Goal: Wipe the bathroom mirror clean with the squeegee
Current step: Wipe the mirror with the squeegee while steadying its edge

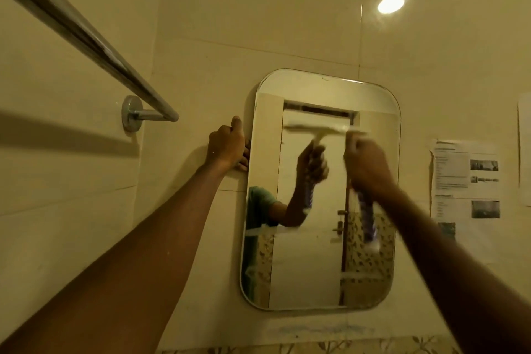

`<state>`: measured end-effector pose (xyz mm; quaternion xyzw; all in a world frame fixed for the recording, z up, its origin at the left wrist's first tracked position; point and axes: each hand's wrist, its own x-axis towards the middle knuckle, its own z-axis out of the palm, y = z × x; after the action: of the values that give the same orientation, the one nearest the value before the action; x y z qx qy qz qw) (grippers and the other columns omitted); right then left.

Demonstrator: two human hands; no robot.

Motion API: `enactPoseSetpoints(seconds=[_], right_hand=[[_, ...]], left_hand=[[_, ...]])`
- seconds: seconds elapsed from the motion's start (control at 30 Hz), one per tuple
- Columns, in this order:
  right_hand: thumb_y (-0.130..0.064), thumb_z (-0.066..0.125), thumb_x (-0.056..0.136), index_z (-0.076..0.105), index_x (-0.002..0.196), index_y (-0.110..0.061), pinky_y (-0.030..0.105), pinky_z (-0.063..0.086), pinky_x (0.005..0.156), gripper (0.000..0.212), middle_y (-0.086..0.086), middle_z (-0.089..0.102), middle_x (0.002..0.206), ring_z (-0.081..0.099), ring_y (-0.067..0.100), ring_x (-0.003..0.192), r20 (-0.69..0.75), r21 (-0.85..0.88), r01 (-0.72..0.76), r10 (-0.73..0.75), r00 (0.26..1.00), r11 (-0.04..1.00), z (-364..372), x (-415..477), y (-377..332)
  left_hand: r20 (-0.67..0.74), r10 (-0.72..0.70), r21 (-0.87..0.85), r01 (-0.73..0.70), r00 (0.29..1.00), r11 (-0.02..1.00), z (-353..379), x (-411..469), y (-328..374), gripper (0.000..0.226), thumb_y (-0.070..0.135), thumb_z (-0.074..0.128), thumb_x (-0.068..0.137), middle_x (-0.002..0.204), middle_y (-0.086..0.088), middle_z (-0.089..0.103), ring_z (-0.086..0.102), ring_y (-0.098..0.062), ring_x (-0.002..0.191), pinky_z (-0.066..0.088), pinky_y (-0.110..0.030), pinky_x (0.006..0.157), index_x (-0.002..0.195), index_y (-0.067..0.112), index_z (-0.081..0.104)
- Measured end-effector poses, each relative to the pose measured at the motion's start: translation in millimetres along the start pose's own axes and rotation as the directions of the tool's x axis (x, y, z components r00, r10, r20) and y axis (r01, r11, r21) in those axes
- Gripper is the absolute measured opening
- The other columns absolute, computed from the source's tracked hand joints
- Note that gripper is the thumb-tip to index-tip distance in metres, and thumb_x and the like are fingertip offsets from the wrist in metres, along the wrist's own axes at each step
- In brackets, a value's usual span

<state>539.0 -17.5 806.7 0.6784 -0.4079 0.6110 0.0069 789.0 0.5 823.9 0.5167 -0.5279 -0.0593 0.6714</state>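
Observation:
The mirror (pixel 319 267), a tall rounded rectangle, hangs on the cream tiled wall at the middle of the view. My right hand (pixel 367 167) is closed around the squeegee (pixel 366 221), whose purple-and-white handle sticks out below my fist. Its pale blade presses against the upper part of the glass and is blurred by motion, doubled by its reflection. My left hand (pixel 228 146) curls around the mirror's left edge, fingers hooked behind it. The glass reflects my arm, a door and patterned tiles.
A chrome towel rail (pixel 86 37) juts from the left wall at head height, its mount (pixel 132 113) close to my left hand. Printed paper sheets (pixel 465 181) are stuck to the wall right of the mirror. A lamp's glare (pixel 390 4) shines on the tiles above.

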Motion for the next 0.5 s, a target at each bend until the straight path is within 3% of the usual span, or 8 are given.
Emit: enactPoseSetpoints(seconds=[0.1,0.17,0.27,0.33,0.4,0.5], right_hand=[[-0.041,0.029,0.104,0.057,0.080,-0.011,0.025,0.044,0.038,0.048,0.004,0.054,0.061,0.053,0.011,0.041,-0.063,-0.051,-0.001,-0.003,0.998,0.999,-28.1,67.5,-21.7],[-0.039,0.028,0.104,0.056,0.085,-0.009,0.023,0.043,0.037,0.045,0.004,0.054,0.062,0.052,0.011,0.041,-0.063,-0.067,0.001,-0.005,0.998,0.998,-27.7,74.1,-19.3],[-0.033,0.028,0.105,0.054,0.075,-0.012,0.013,0.035,0.031,0.045,0.001,0.050,0.054,0.045,0.002,0.031,-0.060,-0.068,0.008,-0.013,0.998,0.998,-5.5,20.5,10.1],[-0.036,0.026,0.105,0.054,0.070,-0.013,0.017,0.039,0.034,0.050,0.002,0.052,0.053,0.047,0.003,0.035,-0.026,-0.065,-0.011,0.010,1.000,0.998,9.8,-32.6,38.1],[-0.039,0.026,0.104,0.055,0.071,-0.013,0.021,0.043,0.038,0.052,0.005,0.056,0.056,0.053,0.009,0.041,0.040,-0.099,-0.045,0.050,0.998,0.994,13.6,-63.7,48.9],[-0.036,0.031,0.104,0.054,0.071,-0.012,0.013,0.036,0.031,0.047,0.002,0.051,0.055,0.046,0.002,0.030,0.059,-0.084,-0.091,0.096,0.994,0.992,0.6,-38.8,32.6]], left_hand=[[-0.001,0.014,-0.008,-0.014,1.000,1.000,0.8,2.2,-1.8,0.062,0.046,0.025,0.099,0.070,-0.012,0.068,0.062,-0.018,0.038,0.047,-0.023,0.033,0.080,0.001,0.063],[-0.003,0.019,-0.018,-0.019,1.000,1.000,0.5,2.8,-2.3,0.060,0.047,0.026,0.099,0.071,-0.013,0.069,0.063,-0.020,0.040,0.051,-0.025,0.036,0.080,0.003,0.062],[-0.006,0.032,-0.031,-0.032,0.999,0.999,0.7,2.7,-3.7,0.062,0.050,0.026,0.097,0.078,-0.016,0.070,0.068,-0.028,0.056,0.060,-0.038,0.055,0.086,0.001,0.063],[-0.021,0.048,-0.028,-0.048,0.999,0.998,1.5,1.6,-3.6,0.065,0.051,0.026,0.097,0.081,-0.017,0.070,0.068,-0.032,0.064,0.061,-0.045,0.063,0.089,-0.001,0.064],[-0.033,0.063,-0.017,-0.063,0.997,0.998,2.3,0.0,-2.6,0.066,0.051,0.025,0.097,0.082,-0.017,0.070,0.068,-0.033,0.066,0.060,-0.047,0.068,0.090,-0.001,0.064],[-0.074,0.100,-0.008,-0.101,0.992,0.995,4.2,-1.3,-3.7,0.063,0.050,0.025,0.098,0.077,-0.016,0.069,0.068,-0.032,0.063,0.060,-0.044,0.065,0.083,0.002,0.063]])
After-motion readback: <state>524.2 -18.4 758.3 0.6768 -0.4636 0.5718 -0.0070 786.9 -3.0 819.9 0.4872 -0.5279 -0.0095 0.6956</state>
